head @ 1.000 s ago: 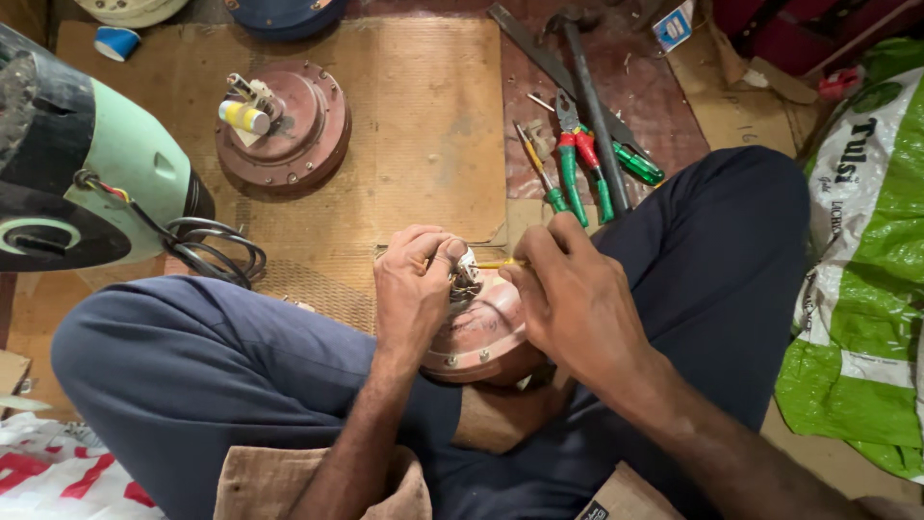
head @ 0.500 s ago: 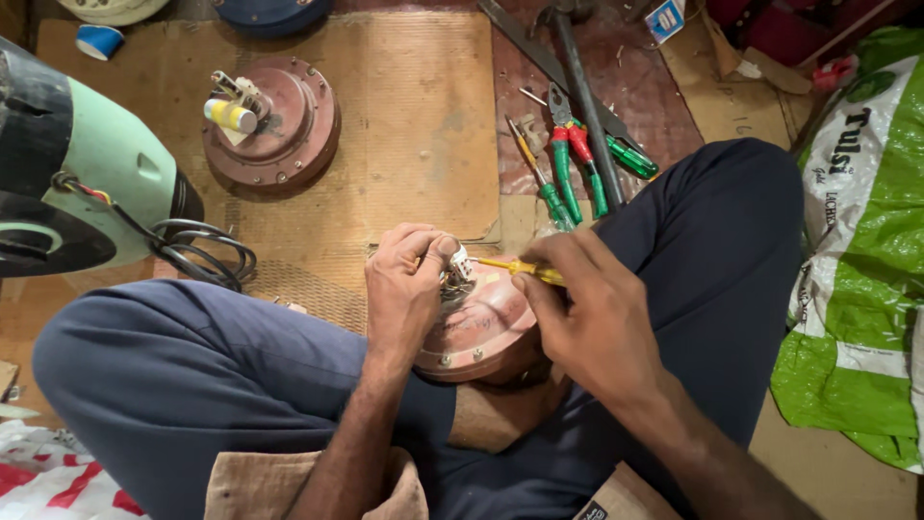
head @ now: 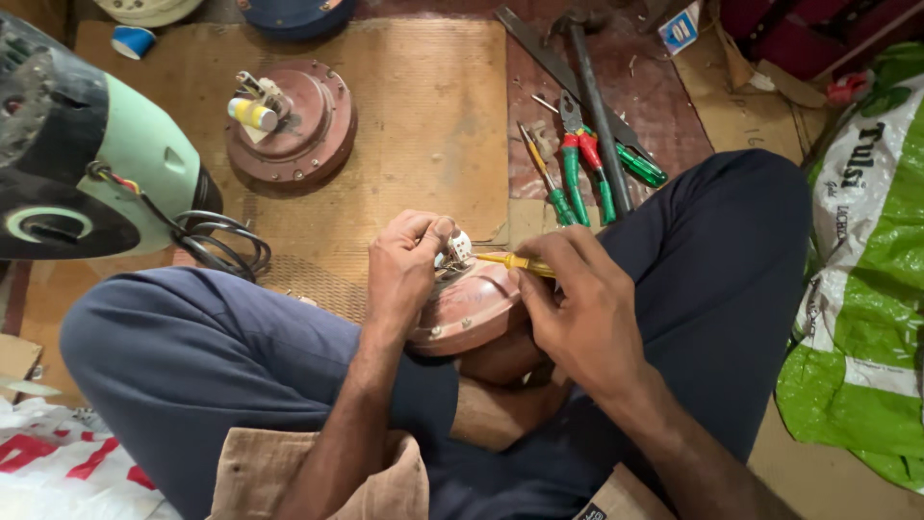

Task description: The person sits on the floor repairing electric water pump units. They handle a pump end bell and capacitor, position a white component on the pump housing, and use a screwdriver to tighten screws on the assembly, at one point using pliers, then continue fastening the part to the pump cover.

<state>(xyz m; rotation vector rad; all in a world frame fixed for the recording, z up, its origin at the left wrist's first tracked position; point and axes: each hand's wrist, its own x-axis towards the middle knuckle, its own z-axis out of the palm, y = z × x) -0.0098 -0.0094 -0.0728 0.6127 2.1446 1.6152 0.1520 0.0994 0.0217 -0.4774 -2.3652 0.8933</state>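
Observation:
I sit cross-legged with a round reddish-brown motor housing resting in my lap. My left hand grips its top, fingers pinching a small white connector block with wires. My right hand holds a yellow-handled screwdriver whose tip points left at that block. A second reddish-brown housing with a yellow cylindrical part on it lies on the cardboard mat ahead.
A pale green fan motor body with a coiled black cable lies at the left. Green-handled pliers, screwdrivers and a hammer lie on the floor ahead. A green and white sack sits at the right.
My right hand has shifted slightly, bringing the yellow screwdriver's tip closer to the white block. My left hand stays on the housing.

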